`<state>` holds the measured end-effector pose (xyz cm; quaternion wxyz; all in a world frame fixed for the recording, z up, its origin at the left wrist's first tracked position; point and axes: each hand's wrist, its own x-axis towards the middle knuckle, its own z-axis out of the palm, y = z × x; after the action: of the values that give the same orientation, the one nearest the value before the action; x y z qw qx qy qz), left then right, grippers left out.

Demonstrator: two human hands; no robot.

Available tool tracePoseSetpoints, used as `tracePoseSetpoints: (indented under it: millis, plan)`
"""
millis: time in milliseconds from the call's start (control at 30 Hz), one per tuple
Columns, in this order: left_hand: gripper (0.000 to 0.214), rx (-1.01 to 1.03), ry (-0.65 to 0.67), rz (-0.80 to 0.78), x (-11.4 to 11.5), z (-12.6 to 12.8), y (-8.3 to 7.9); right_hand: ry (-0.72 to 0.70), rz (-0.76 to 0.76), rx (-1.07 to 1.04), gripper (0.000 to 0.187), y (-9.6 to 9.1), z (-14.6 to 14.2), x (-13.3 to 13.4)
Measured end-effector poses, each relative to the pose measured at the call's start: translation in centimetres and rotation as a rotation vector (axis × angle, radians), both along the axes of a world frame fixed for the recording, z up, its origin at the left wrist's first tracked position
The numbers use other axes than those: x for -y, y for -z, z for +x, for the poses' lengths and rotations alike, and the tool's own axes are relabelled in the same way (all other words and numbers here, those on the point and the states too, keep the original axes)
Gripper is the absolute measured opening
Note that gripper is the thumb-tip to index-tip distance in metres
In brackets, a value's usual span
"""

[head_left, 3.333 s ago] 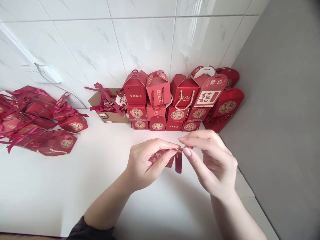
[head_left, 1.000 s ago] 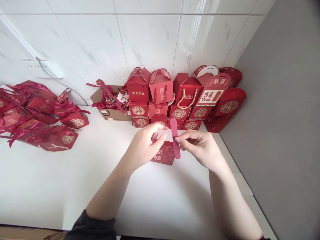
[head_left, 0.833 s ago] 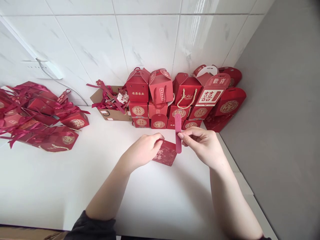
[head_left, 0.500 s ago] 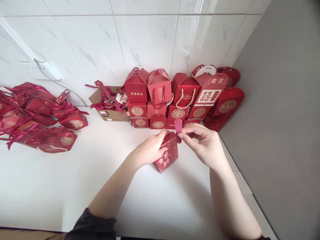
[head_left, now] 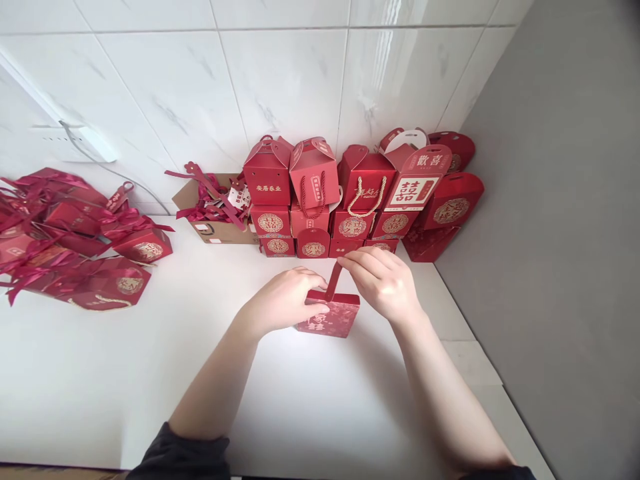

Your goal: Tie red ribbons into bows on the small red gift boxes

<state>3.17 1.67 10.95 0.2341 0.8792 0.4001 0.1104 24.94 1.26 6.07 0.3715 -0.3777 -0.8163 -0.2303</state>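
A red gift box [head_left: 337,320] with pale printed characters stands on the white table, its front turned toward me. My left hand [head_left: 287,303] grips it at the left side, thumb on the front and fingers behind the top edge. Between the fingertips of my right hand [head_left: 383,277] is the upper end of a narrow red strap [head_left: 334,280]. The strap slants up from the top of the box, its lower end at the top edge. Whether that end is fastened there I cannot tell.
Behind my hands, red gift boxes [head_left: 270,180] are stacked against the tiled wall. An open cardboard box [head_left: 227,232] of red straps and ribbons stands left of them. Ribboned red boxes [head_left: 125,280] are piled at far left. A grey panel [head_left: 550,233] rises on the right.
The gift box has turned so its front faces me more squarely. My right hand has moved left over the box, bringing the strap's lower end to its top.
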Motion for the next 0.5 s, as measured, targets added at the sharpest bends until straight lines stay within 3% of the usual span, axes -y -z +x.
tracePoseSetpoints:
  millis: [133, 333, 500]
  plan:
    - [0.025, 0.037, -0.012, 0.022, 0.5, -0.5, -0.8, 0.011, 0.028, 0.039, 0.025, -0.1, -0.3, 0.1]
    - [0.018, 0.069, -0.09, 0.005, 0.6, 0.5, -0.8, 0.004, 0.03, 0.01, 0.024, -0.4, -0.7, 0.4]
    - [0.01, 0.001, -0.028, -0.053, 0.2, 0.4, -0.7, -0.002, 0.021, 0.043, 0.022, -0.4, -0.9, 0.5]
